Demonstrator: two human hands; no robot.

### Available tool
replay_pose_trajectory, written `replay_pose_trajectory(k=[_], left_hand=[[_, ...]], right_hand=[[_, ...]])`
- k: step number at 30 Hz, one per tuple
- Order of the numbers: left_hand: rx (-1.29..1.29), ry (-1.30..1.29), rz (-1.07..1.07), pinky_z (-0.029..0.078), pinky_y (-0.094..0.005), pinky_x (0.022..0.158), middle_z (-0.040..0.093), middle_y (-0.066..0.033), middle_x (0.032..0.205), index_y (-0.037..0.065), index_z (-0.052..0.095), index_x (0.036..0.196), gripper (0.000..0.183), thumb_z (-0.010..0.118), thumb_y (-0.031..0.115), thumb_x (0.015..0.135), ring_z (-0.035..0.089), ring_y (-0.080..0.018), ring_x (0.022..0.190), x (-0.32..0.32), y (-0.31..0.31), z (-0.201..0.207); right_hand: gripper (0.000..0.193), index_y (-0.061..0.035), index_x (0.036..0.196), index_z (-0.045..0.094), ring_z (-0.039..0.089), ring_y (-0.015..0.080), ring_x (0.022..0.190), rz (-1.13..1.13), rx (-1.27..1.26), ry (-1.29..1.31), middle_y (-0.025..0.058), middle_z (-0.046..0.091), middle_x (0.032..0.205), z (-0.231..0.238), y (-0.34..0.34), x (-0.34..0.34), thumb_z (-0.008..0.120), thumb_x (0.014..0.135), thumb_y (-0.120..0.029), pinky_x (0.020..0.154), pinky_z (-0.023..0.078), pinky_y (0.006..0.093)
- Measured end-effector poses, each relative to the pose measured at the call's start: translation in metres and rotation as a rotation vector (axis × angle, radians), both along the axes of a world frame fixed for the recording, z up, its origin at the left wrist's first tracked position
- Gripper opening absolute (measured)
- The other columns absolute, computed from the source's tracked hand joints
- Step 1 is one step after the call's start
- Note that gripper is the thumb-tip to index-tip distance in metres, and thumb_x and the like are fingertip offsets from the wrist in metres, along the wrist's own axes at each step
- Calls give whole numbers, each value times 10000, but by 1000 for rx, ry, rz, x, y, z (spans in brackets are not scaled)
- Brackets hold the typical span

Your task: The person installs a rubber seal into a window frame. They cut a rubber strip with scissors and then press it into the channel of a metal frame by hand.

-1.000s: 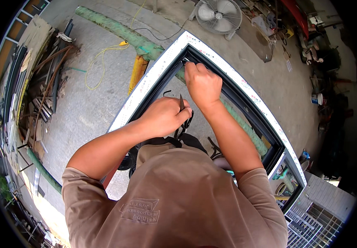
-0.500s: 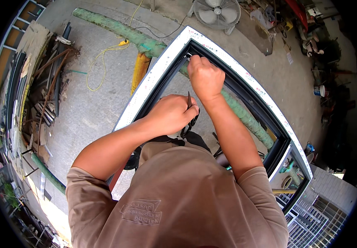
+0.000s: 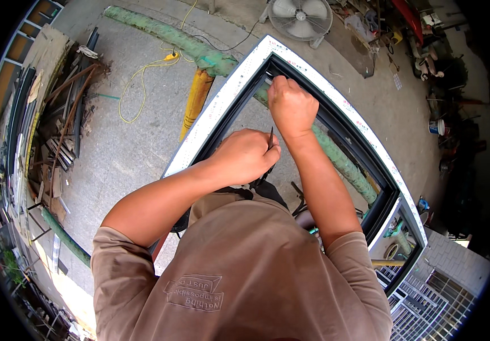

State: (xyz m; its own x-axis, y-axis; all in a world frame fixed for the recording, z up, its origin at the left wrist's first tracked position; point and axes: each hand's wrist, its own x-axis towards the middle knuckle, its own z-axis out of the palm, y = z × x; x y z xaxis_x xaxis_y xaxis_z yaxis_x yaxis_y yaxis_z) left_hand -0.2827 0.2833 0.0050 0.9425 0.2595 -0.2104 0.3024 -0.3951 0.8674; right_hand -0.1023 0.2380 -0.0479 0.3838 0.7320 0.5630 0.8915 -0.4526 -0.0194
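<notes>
While hands [image 3: 293, 107] curl, dark blade [image 3: 271, 136] half-hidden, frame [image 3: 221, 108] partly covered.

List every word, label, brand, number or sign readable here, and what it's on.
Brown short-sleeved cloth shirt: outlined lettering, upside down in view; partly legible, wording not copied out.
White-faced angular frame with dark inner channels: small red and dark printed marks, too small to read.
White round bucket, right side: too small and blurred for any text to be made out.
</notes>
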Motion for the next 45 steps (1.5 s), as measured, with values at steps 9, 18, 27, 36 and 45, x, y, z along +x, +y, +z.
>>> replay_pose_trajectory(k=[9,18,27,36,45], left_hand=[[28,54,-46,561,-544,916,783,-251,993,7,791,1033,320,615,273,1058,743,-467,982,2,-1,0],[19,44,-56,551,-569,924,765,-281,998,-9,775,1024,331,619,281,1055,720,-501,987,0,-2,0],[-13,44,-15,547,-578,907,757,-281,989,-13,761,982,325,621,275,1041,712,-509,973,3,0,0],[-11,-2,-15,557,-567,915,756,-275,966,-21,747,938,347,611,279,1044,724,-495,960,2,-4,-3],[8,29,-29,550,-582,924,750,-288,952,-29,748,932,361,610,287,1040,719,-503,956,2,-3,-1]], right_hand=[[153,-155,822,652,709,266,583,97,-75,-35,28,656,739,-2,-6,6,770,919,-170,503,563,417],[130,-163,877,652,737,238,653,92,-136,-39,26,653,774,3,-3,1,764,939,-188,525,574,399],[204,-151,843,589,732,211,643,195,-207,-98,21,645,797,7,-6,9,764,941,-186,524,577,379],[395,-149,1310,803,716,189,648,189,-220,-116,7,631,841,3,-13,8,743,920,-142,545,582,360],[450,-124,1343,802,717,191,662,177,-350,-125,16,659,870,11,-13,1,735,899,-131,557,582,357]])
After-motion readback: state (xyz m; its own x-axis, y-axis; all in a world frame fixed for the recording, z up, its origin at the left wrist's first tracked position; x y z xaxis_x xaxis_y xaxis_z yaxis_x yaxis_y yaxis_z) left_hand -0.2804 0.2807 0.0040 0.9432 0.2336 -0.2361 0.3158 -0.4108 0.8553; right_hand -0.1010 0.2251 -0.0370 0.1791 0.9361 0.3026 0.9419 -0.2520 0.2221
